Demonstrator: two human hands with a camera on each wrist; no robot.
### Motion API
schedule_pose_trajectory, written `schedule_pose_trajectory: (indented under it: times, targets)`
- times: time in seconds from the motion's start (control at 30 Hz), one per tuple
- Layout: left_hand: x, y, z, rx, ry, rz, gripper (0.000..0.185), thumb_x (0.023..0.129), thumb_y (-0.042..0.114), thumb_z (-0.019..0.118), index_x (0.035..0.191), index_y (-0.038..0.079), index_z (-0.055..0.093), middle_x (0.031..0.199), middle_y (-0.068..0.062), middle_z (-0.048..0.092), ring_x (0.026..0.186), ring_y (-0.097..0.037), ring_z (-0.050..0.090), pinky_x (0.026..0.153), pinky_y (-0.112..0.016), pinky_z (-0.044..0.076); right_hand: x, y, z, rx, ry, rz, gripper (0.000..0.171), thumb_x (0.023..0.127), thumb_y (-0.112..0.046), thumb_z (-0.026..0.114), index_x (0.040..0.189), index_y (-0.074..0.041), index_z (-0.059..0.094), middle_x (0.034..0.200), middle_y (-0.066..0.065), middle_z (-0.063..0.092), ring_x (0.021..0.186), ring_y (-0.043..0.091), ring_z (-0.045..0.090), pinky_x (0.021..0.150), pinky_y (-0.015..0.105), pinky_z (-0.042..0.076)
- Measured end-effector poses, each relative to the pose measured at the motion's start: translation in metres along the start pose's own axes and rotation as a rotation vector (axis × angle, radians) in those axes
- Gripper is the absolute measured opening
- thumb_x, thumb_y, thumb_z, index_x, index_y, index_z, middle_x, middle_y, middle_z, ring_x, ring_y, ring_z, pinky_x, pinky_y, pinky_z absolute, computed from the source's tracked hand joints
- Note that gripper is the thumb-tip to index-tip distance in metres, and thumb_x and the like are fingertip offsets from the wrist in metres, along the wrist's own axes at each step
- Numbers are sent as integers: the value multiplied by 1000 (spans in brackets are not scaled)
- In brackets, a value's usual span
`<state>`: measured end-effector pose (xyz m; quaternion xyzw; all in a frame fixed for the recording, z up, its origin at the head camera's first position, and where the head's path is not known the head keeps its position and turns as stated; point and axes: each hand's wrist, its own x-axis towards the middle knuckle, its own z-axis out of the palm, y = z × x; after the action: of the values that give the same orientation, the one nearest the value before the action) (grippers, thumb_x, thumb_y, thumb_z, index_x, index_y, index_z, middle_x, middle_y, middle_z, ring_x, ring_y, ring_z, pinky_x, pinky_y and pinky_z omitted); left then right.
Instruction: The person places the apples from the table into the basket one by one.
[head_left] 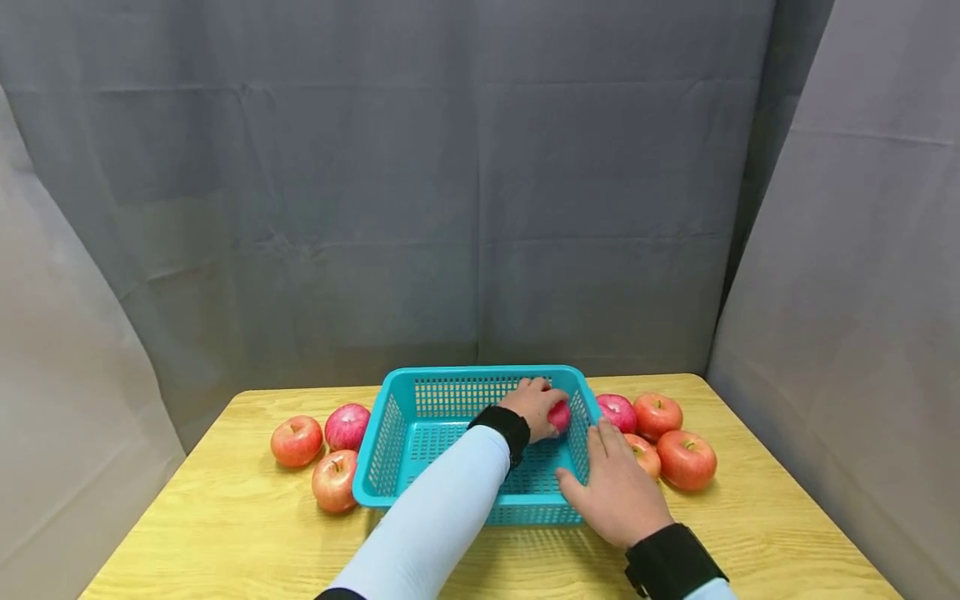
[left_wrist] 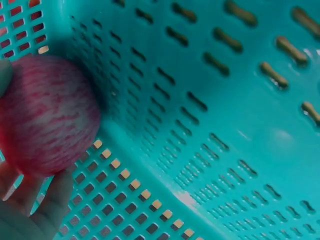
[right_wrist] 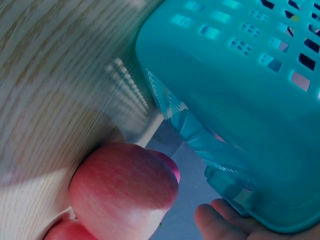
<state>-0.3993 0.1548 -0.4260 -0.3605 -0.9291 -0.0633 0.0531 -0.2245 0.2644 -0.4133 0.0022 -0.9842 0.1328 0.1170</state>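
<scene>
I see left hand [head_left: 534, 406] inside teal basket [head_left: 390, 433], fingers [left_wrist: 30, 210] curled round red apple [head_left: 559, 415] at basket's right wall. Right hand [head_left: 617, 492] flat, fingers straight, against basket's outer right rim on bench [head_left: 225, 517].

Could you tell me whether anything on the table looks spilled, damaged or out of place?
Nothing stands out. The basket sits flat and looks whole, with apples in tidy groups on either side. The left hand holds a pink apple inside the basket, and the right hand rests on its near right corner.
</scene>
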Motion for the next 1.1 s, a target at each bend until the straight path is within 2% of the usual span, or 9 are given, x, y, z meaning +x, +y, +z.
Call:
schedule_pose_trajectory:
  times: [0.23, 0.5, 0.63, 0.9, 1.1]
  targets:
    - [3, 1, -2, -25, 2, 7, 58, 87, 39, 79, 142, 34, 59, 147, -1, 50, 134, -22, 44, 104, -35, 47, -1, -1, -4, -5, 9, 6, 85, 95, -52, 59, 148, 11, 41, 156, 30, 32, 145, 47, 28, 108, 64, 35]
    - [0, 0, -3, -77, -12, -17, 59, 86, 38, 81, 141, 35, 59, 148, 0, 48, 132, -21, 44, 97, -34, 51, -2, 0, -3, 6, -7, 14, 85, 95, -54, 58, 148, 11, 41, 157, 30, 31, 146, 46, 26, 110, 63, 33]
    - [-4, -2, -7, -101, 11, -7, 57, 87, 37, 80, 140, 32, 60, 148, -2, 48, 133, -22, 43, 99, -34, 50, -2, -1, -2, 10, 5, 13, 84, 96, -53, 58, 147, 12, 41, 157, 30, 31, 146, 45, 27, 110, 63, 33]
    - [-21, -5, -28, -161, 40, -15, 57, 89, 32, 79, 141, 24, 60, 146, -6, 49, 133, -27, 43, 100, -38, 49, -1, -5, -3, 10, 13, 12, 84, 96, -52, 58, 147, 12, 41, 157, 30, 31, 146, 45, 28, 111, 61, 32]
    - [-25, 0, -28, -135, 72, -23, 51, 91, 34, 76, 139, 24, 61, 143, -6, 51, 130, -27, 46, 97, -39, 51, -3, -1, -4, 8, 6, 35, 85, 94, -52, 59, 148, 12, 41, 158, 29, 30, 146, 45, 27, 112, 61, 32]
